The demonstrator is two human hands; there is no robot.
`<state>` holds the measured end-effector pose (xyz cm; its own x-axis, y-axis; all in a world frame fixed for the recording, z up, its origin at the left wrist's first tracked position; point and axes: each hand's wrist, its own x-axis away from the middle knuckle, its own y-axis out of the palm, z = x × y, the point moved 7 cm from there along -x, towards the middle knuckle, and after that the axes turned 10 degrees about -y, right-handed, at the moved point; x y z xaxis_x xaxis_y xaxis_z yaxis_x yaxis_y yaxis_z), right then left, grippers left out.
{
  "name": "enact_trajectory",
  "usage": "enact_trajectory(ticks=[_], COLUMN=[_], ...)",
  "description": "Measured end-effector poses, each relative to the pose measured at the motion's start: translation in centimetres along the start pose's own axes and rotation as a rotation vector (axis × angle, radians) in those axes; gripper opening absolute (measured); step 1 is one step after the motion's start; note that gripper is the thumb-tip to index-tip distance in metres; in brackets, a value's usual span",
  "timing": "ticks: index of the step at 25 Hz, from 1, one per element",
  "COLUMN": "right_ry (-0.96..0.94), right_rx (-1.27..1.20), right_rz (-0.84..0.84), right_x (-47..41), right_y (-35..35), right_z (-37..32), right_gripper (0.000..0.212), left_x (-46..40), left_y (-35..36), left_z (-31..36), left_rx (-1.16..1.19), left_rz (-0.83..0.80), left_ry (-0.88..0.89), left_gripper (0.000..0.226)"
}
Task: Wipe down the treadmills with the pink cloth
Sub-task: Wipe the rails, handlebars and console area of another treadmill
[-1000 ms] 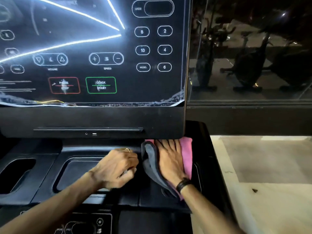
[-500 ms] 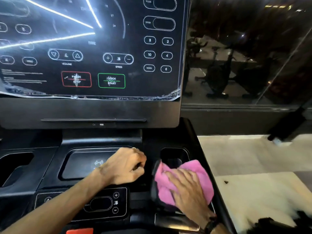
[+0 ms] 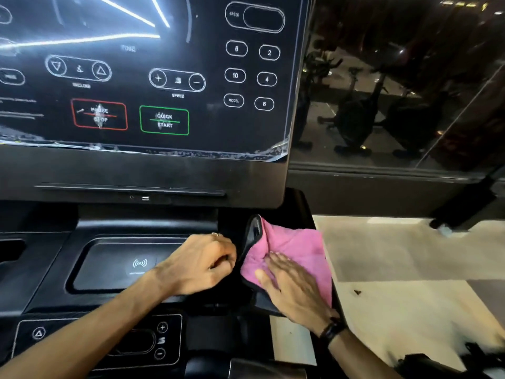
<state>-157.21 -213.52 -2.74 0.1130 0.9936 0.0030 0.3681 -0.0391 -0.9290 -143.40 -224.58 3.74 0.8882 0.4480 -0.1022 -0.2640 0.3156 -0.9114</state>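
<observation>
- Gym floor (image 3: 396, 310) pale, dark window (image 3: 396, 91) beyond treadmill console (image 3: 142, 170).
- Head view: pink cloth (image 3: 297, 250) on console's right tray; right hand (image 3: 292, 288) flat on it, fingers straight.
- Left hand (image 3: 202, 263) beside cloth, fingers curled; grip unclear.

Treadmill console (image 3: 142, 77) cut off at top and left edges, small print left of the red button too blurred to read, tray surface beneath the pink cloth (image 3: 295, 250) hidden, left hand (image 3: 199, 263) fingertips curled out of sight, both forearms cut off at bottom edge
</observation>
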Motion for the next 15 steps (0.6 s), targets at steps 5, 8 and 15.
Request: enact_trajectory(ticks=[5,8,15], right_ry=[-0.013,0.100,0.096], right_rx=[-0.033,0.058,0.244], right_rz=[-0.280,-0.383,-0.429], right_x=[-2.4,-3.2,-3.5], right_y=[2.1,3.0,3.4], right_z=[-0.1,-0.1,-1.5], right_gripper=[0.062,0.083,0.102], left_x=[-2.0,-2.5,-0.6], left_y=[1.5,1.8,-0.3], left_z=[0.1,0.8,1.1], left_rx=[0.028,0.020,0.065], left_rz=[0.014,0.031,0.093], left_ry=[-0.002,0.004,-0.047], left_gripper=[0.033,0.047,0.046])
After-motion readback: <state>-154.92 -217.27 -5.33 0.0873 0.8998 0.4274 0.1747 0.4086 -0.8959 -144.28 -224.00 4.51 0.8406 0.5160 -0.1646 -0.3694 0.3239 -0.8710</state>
